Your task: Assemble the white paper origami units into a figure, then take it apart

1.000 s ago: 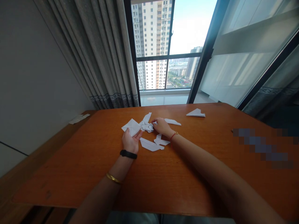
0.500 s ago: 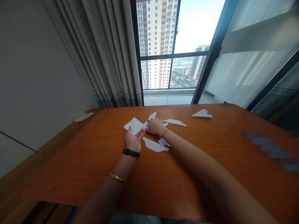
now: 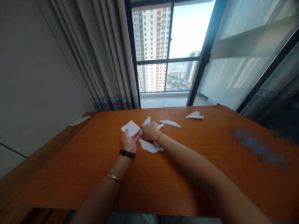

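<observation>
My left hand, with a black band at its wrist, holds a folded white paper between thumb and fingers. Close on its right, my right hand is palm down with curled fingers over another white paper piece, partly hidden beneath it. What its fingertips grip cannot be made out. Below the right hand lies a long folded paper. Behind that hand is a slim folded paper.
A folded paper plane rests at the back right of the brown table. Flat pale strips lie on the ledge at left. A blurred patch covers part of the right side. Curtain and window stand behind.
The whole view has shifted a little, so the scene sits further left. My right hand has moved slightly over the paper pieces; my left hand still holds the folded paper.
</observation>
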Demonstrator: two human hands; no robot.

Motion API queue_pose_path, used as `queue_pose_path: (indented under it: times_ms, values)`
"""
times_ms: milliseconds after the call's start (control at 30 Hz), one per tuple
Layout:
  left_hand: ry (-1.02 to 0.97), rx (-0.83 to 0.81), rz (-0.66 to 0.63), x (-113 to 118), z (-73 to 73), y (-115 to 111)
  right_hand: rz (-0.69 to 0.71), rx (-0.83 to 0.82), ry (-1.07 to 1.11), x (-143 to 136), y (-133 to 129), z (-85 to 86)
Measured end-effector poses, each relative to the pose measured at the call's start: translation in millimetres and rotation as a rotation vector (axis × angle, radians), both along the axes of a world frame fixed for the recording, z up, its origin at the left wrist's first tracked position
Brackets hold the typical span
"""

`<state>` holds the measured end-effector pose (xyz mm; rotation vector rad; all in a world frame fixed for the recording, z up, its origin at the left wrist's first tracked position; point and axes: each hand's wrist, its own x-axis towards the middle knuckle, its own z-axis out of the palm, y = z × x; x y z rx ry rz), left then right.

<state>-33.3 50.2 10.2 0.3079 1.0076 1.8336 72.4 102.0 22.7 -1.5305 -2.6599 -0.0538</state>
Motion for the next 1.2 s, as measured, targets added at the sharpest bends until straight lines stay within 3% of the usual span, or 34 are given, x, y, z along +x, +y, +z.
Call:
queue_pose_path:
  times_ms: [167, 400, 567, 733, 1000, 1100, 1200]
  values:
    - [0.011, -0.015, 0.036, 0, 2.9, 0, -0.094, -0.065, 0.067, 5, -2, 3.5]
    - [0.018, -0.009, 0.056, -3, -0.7, 3, -0.429, -0.237, 0.24, -2, 7, 5.9]
    - [0.028, -0.007, 0.046, -3, -1.4, 3, -0.493, -0.372, 0.309, 0, 16, 6.2]
    - [0.029, 0.0, 0.04, -3, -0.2, 2, -0.431, -0.315, 0.431, 11, 12, 5.6]
    - [0.034, 0.029, 0.075, 2, 1.7, 2, -0.09, -0.171, 0.793, 58, -2, 14.2]
    - [0.048, 0.032, 0.067, 5, 1.0, 1, -0.019, -0.214, 1.002, 69, -3, 9.2]
    - [0.061, 0.023, 0.071, 6, 0.1, 0, -0.044, -0.276, 1.182, 73, -2, 5.7]
